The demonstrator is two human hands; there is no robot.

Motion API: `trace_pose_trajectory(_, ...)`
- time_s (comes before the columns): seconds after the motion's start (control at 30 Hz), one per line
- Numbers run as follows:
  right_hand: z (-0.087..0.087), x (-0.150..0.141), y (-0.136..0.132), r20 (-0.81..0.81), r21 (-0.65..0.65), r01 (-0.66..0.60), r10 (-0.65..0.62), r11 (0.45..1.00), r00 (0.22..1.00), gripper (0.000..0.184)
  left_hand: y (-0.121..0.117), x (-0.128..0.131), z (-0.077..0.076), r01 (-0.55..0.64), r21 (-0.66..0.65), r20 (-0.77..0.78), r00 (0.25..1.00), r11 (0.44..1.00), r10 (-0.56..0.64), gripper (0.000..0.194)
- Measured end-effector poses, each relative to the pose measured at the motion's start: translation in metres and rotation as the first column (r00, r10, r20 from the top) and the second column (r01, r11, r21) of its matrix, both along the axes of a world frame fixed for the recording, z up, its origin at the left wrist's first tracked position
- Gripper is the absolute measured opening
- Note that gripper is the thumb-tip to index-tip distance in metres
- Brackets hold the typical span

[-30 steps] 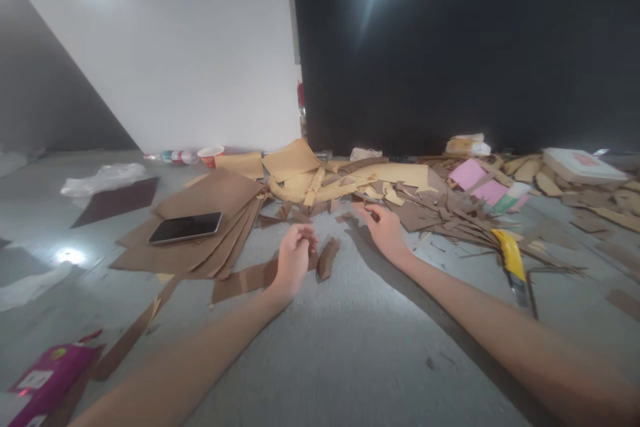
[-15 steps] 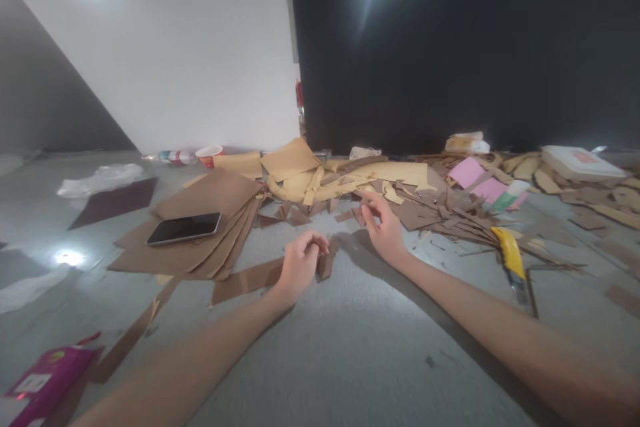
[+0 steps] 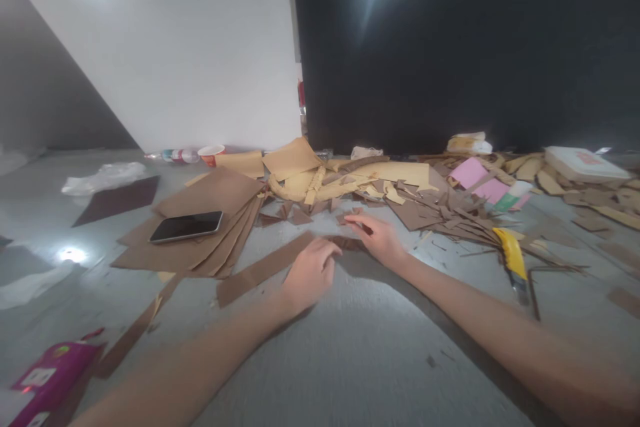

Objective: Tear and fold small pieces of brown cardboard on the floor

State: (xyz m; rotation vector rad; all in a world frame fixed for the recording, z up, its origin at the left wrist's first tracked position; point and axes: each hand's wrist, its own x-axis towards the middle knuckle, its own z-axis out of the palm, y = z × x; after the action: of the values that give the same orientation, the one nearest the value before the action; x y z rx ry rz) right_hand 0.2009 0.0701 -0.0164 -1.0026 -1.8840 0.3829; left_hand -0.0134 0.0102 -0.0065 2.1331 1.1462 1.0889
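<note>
A long brown cardboard strip (image 3: 260, 268) lies on the grey floor, running from lower left up toward both hands. My left hand (image 3: 311, 271) rests on the strip's right part, fingers curled down onto it. My right hand (image 3: 380, 236) holds the strip's far end (image 3: 347, 242) between fingers and thumb, close to the floor. Small brown cardboard triangles (image 3: 295, 215) lie just beyond the hands.
A black phone (image 3: 186, 226) lies on a stack of brown cardboard sheets (image 3: 210, 213) at the left. A yellow utility knife (image 3: 511, 257) sits at the right beside a heap of cardboard scraps (image 3: 440, 210). A magenta box (image 3: 47, 373) is at the lower left; a paper cup (image 3: 211, 154) stands by the wall.
My right hand came back from the scrap heap toward my left hand. The folded strip is now stretched out flat, with both hands on it.
</note>
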Motion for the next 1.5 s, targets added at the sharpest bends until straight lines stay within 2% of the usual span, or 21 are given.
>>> trace_pose_trajectory(0.03, 0.002, 0.000, -0.003, -0.002, -0.001, 0.013, -0.013, 1.000, 1.000, 0.030, 0.004, 0.000, -0.001, -0.071, -0.030, 0.055, 0.996, 0.997, 0.073, 0.033)
trace_pose_trajectory(0.1, 0.005, -0.003, -0.011, -0.007, -0.002, 0.030, -0.030, 1.000, 1.000, 0.032, 0.011, -0.001, -0.003, -0.132, -0.143, 0.129, 0.980, 0.981, 0.150, 0.029)
trace_pose_trajectory(0.17, 0.007, -0.007, -0.020, -0.019, -0.014, 0.031, -0.031, 0.999, 0.999, 0.033, 0.015, -0.002, -0.002, -0.089, -0.249, 0.202, 0.969, 0.964, 0.142, 0.025)
trace_pose_trajectory(0.23, 0.007, -0.011, -0.028, 0.025, -0.030, -0.041, 0.041, 0.999, 0.999, 0.034, 0.015, -0.003, 0.000, -0.013, -0.303, 0.252, 0.963, 0.953, 0.094, 0.031)
trace_pose_trajectory(0.33, 0.004, -0.015, -0.032, 0.112, 0.021, -0.145, 0.142, 0.989, 0.984, 0.039, 0.011, -0.002, 0.005, 0.078, -0.336, 0.269, 0.963, 0.939, 0.016, 0.040)
trace_pose_trajectory(0.4, 0.003, -0.015, -0.031, 0.134, 0.037, -0.165, 0.159, 0.986, 0.978, 0.040, 0.008, -0.001, 0.007, 0.090, -0.353, 0.252, 0.968, 0.931, 0.002, 0.041)
trace_pose_trajectory(0.57, 0.007, -0.017, -0.029, 0.102, -0.058, -0.132, 0.137, 0.990, 0.985, 0.041, 0.008, 0.000, 0.007, 0.046, -0.309, 0.195, 0.981, 0.950, 0.016, 0.036)
trace_pose_trajectory(0.67, 0.014, -0.018, -0.031, 0.043, -0.107, -0.096, 0.101, 0.990, 0.994, 0.042, 0.012, -0.001, 0.001, 0.023, -0.287, 0.228, 0.973, 0.958, 0.044, 0.031)
trace_pose_trajectory(0.73, 0.018, -0.018, -0.031, 0.010, -0.145, -0.117, 0.119, 0.982, 0.993, 0.046, 0.014, -0.002, -0.002, 0.032, -0.307, 0.268, 0.962, 0.951, 0.055, 0.030)
trace_pose_trajectory(0.83, 0.020, -0.016, -0.029, -0.070, -0.224, -0.192, 0.180, 0.956, 0.981, 0.049, 0.016, -0.004, -0.003, 0.099, -0.344, 0.321, 0.947, 0.934, 0.018, 0.036)
trace_pose_trajectory(0.93, 0.020, -0.015, -0.024, -0.194, -0.339, -0.302, 0.248, 0.891, 0.949, 0.053, 0.016, -0.005, 0.000, 0.165, -0.371, 0.365, 0.931, 0.914, -0.020, 0.041)
trace_pose_trajectory(1.0, 0.020, -0.015, -0.022, -0.237, -0.383, -0.342, 0.266, 0.858, 0.934, 0.053, 0.016, -0.005, 0.000, 0.164, -0.381, 0.380, 0.925, 0.910, -0.008, 0.042)
trace_pose_trajectory(1.07, 0.019, -0.016, -0.021, -0.219, -0.372, -0.313, 0.246, 0.874, 0.944, 0.048, 0.018, -0.004, -0.001, 0.129, -0.403, 0.392, 0.919, 0.906, 0.043, 0.040)
trace_pose_trajectory(1.2, 0.017, -0.018, -0.022, -0.218, -0.307, -0.279, 0.218, 0.910, 0.951, 0.025, 0.023, -0.004, -0.005, 0.061, -0.483, 0.425, 0.888, 0.873, 0.173, 0.039)
trace_pose_trajectory(1.3, 0.015, -0.017, -0.022, -0.228, -0.289, -0.362, 0.303, 0.886, 0.925, 0.025, 0.026, -0.004, -0.005, 0.083, -0.501, 0.482, 0.854, 0.861, 0.198, 0.039)
trace_pose_trajectory(1.37, 0.016, -0.017, -0.022, -0.163, -0.262, -0.408, 0.377, 0.875, 0.912, 0.026, 0.026, -0.005, -0.004, 0.094, -0.486, 0.509, 0.839, 0.869, 0.193, 0.039)
trace_pose_trajectory(1.5, 0.018, -0.019, -0.020, -0.036, -0.185, -0.400, 0.400, 0.898, 0.916, 0.025, 0.026, -0.005, -0.003, 0.112, -0.476, 0.528, 0.829, 0.872, 0.182, 0.036)
